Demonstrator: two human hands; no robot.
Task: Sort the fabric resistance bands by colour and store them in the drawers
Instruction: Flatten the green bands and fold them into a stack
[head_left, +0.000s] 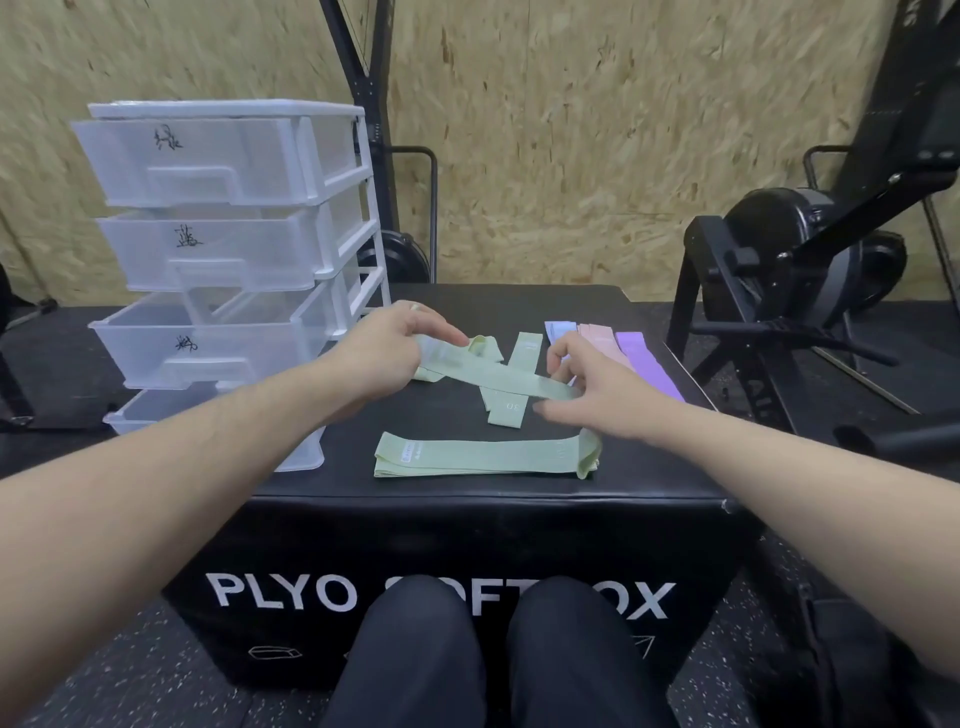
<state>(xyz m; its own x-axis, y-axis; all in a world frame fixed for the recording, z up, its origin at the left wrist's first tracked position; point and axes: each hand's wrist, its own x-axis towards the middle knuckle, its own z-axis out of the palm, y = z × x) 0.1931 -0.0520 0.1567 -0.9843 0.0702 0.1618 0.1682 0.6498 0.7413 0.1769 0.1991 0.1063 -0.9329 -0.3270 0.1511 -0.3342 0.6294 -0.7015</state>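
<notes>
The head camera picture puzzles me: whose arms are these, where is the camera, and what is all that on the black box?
There is no machine here. A person wears a camera on the head, so you look down along their own arms and knees. The left hand and right hand hold one green band stretched between them, above the black plyo box. More green bands lie on the box: a folded one nearest the person, another under the held one. Light blue, pink and purple bands lie at the far right. On the left stands a white drawer unit, its drawers pulled out.
</notes>
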